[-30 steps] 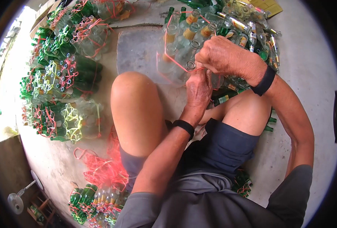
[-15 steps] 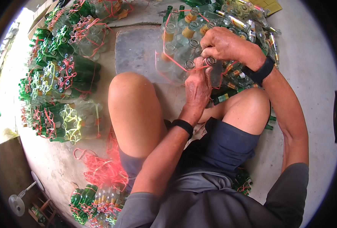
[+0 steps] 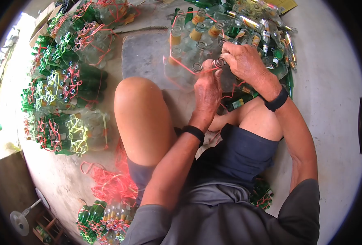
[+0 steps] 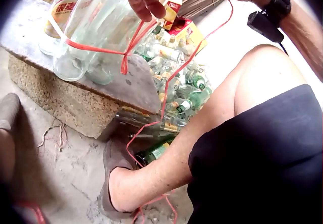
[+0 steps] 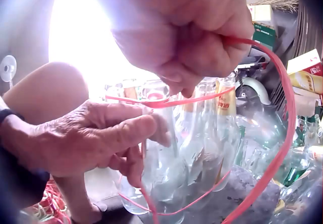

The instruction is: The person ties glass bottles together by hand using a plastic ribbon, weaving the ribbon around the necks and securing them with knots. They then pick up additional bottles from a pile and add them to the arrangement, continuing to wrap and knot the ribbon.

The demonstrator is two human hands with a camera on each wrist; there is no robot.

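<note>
A cluster of clear glass bottles (image 3: 197,34), some with orange labels, stands upright on a stone slab (image 4: 108,113). Red plastic strap (image 5: 202,99) runs round the necks, and a second loop circles lower down. My left hand (image 3: 207,92) pinches the strap beside the nearest bottle mouths, with a strand hanging below its fingers in the right wrist view. Across one bottle neck (image 3: 218,63) from it, my right hand (image 3: 246,63) grips the strap in curled fingers. A long tail (image 4: 179,70) trails from the right hand to the floor.
Loose green and clear bottles (image 3: 267,36) lie piled right of the cluster. Tied bottle bundles (image 3: 79,81) line the left side. A heap of red strap (image 3: 113,179) is beside my left thigh, near a fan (image 3: 19,222). My knees (image 3: 142,102) flank the work.
My right hand has moved off the near bottle's mouth to its right side, uncovering the neck between both hands. The left hand keeps its place at the strap. The head view has shifted slightly.
</note>
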